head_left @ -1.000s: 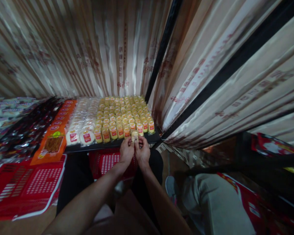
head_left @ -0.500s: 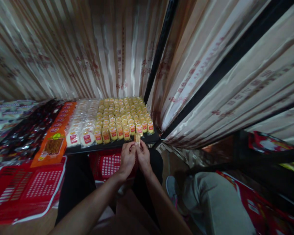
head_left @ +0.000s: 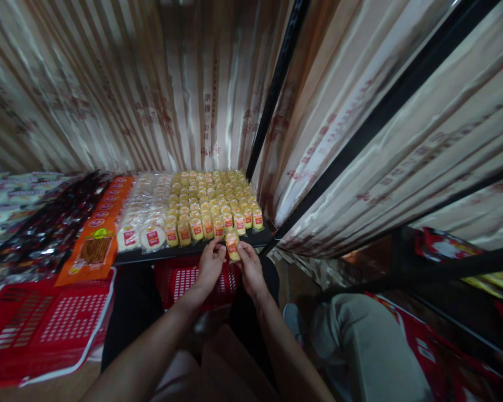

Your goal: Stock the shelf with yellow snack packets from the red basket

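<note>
**Both hands meet at the shelf edge around one yellow packet**

Both bare forearms stretch forward from the bottom of the view and come together in front of the black shelf edge (head_left: 184,252). The right hand (head_left: 250,267) is raised with its wrist bent slightly up, thumb and fingers pinched closed on a small yellow wrapped packet (head_left: 232,245). The left hand (head_left: 210,263) sits just beside it with its fingers loosely curled and a fingertip up by the packet's left side. Whether it actually grips the packet, I cannot tell from here.

The packet stands nearly upright, tilted a little to the right. It is pale yellow and glossy, with a red label across its lower half. It hangs just in front of the front row of matching yellow packets with red labels (head_left: 212,204), which fill the right part of the shelf in tight lines.

To the left of those lie round white wrapped cakes with red labels (head_left: 145,235), then a flat orange pouch (head_left: 93,250). Below the hands sits a red perforated plastic basket (head_left: 183,282).
</note>
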